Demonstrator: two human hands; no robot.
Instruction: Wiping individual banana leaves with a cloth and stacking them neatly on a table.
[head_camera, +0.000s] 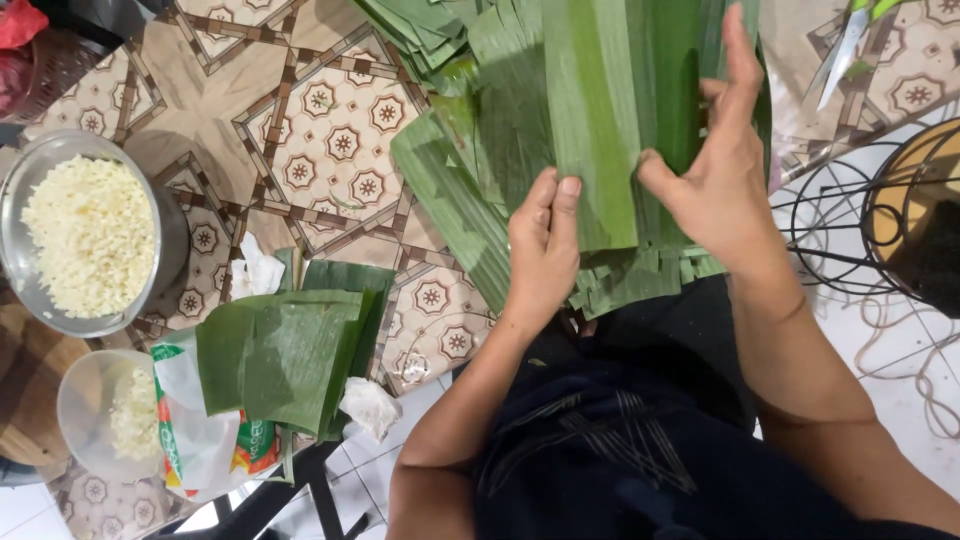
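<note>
Patterned tabletop (300, 150), ribbed glossy banana-leaf strips (590, 130)

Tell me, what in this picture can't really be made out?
Head view only:
- Pile of banana leaf strips: cut off by the top edge, so its full length is unseen.
- Scissors: handles cut off at the top edge.
- Plastic packet: mostly hidden under the folded leaves.
- Left hand fingertips: tucked under the strip that both it and the right hand grip.
</note>
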